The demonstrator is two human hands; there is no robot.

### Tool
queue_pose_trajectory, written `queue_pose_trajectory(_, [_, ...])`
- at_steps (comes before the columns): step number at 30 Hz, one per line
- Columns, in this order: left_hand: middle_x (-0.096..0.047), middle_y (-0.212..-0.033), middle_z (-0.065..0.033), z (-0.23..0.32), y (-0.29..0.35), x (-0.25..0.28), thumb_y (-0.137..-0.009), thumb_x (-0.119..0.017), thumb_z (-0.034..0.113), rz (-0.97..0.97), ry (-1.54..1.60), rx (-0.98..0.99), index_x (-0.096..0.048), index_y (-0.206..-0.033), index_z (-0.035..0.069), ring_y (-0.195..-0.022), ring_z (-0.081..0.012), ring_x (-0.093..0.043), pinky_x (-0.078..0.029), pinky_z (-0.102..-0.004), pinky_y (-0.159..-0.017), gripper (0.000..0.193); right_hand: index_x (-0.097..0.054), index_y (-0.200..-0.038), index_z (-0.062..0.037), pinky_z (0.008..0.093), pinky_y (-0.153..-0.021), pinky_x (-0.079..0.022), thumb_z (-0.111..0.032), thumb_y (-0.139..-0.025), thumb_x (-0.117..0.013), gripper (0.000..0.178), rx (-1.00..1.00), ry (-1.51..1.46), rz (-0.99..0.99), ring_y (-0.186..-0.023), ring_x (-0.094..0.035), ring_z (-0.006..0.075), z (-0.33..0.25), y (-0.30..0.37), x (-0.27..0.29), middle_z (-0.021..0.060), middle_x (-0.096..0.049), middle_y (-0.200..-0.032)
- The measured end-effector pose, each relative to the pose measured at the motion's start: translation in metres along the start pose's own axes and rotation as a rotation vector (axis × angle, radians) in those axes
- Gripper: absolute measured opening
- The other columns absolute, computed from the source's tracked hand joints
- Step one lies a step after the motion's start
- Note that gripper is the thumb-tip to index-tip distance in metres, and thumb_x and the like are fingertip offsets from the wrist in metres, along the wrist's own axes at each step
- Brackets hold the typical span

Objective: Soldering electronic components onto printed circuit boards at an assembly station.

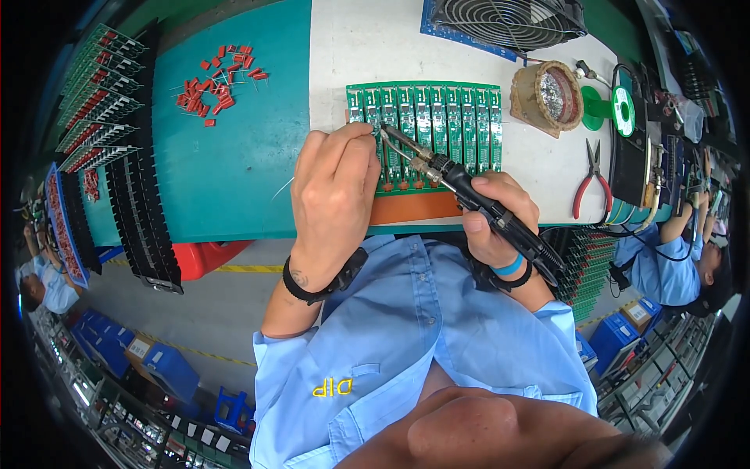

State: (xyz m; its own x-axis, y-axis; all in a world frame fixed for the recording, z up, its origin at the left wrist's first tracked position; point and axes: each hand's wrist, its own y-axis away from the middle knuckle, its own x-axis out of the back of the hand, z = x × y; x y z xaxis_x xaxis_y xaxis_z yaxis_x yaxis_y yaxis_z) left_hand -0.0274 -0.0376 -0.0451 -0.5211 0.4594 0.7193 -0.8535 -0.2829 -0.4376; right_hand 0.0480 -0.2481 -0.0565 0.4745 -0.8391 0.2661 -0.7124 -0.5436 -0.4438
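A panel of green circuit boards, joined side by side in a row, lies on the white part of the bench. My right hand is wrapped round the black handle of a soldering iron, which slants up and left. The iron's tip rests at the upper left boards of the panel. Beside that tip, the fingers of my left hand are pinched together over the left boards. A thin silvery solder wire sticks out from the left side of this hand. My fingers hide the exact contact point.
Red capacitors lie loose on the green mat. Racks of boards stand at far left. Rightward are a round pot, a green solder spool and red-handled pliers. A fan sits behind. Co-workers sit at both sides.
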Motion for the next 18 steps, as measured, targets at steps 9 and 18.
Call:
queue_pose_trajectory(9, [-0.069, -0.101, -0.0100, 0.0010, -0.0010, 0.0013, -0.071, -0.072, -0.007, -0.014, -0.029, -0.018, -0.065, -0.089, -0.001, -0.078, -0.0273, -0.058, -0.049, -0.0370, -0.068, 0.020, -0.054, -0.118, 0.0007, 0.0316, -0.062, -0.050, -0.034, -0.096, -0.068, 0.044, 0.024, 0.006, 0.039, -0.067, -0.060, 0.0174, 0.0022, 0.0065, 0.0014, 0.0116, -0.062, -0.081])
queue_pose_trajectory(18, [-0.070, -0.100, -0.0091, 0.0000, 0.0055, 0.0033, -0.074, -0.073, -0.008, 0.093, 0.016, 0.004, -0.066, -0.090, 0.000, -0.078, -0.0265, -0.058, -0.049, -0.0365, -0.068, 0.020, -0.053, -0.119, 0.0004, 0.0307, -0.064, -0.051, -0.035, -0.096, -0.068, 0.044, 0.069, 0.038, 0.016, -0.066, -0.059, 0.0153, -0.0039, 0.0078, 0.0055, 0.0116, -0.061, -0.082])
